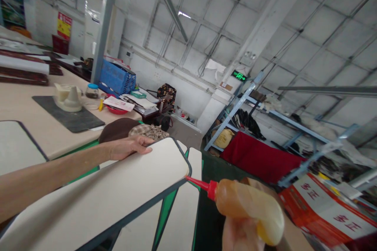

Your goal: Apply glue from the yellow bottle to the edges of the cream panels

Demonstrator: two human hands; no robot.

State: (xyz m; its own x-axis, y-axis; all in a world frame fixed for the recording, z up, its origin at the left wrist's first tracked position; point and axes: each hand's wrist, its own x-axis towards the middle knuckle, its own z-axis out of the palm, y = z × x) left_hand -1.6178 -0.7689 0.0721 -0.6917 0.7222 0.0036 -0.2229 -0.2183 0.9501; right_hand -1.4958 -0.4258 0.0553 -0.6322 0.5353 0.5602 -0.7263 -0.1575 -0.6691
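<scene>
A cream panel with dark edging (123,188) lies tilted across the lower middle of the head view. My left hand (131,148) grips its far edge, thumb on the top face and the other fingers partly hidden. My right hand (240,233) is closed around a squeeze bottle (247,204) of amber liquid, at the lower right. The bottle is tipped nearly level, and its red nozzle points left. Its tip is at the panel's rounded corner, beside the dark edging; whether it touches is unclear. More cream panels (182,215) lie underneath, with green surface showing between them.
At left stands a beige table (20,102) bearing a dark mat (70,115), a blue-lidded jar (92,90), a red dish (116,109) and a blue crate (116,77). Right are a blue metal rack (282,119), red cloth (262,157) and a red-and-white carton (330,208).
</scene>
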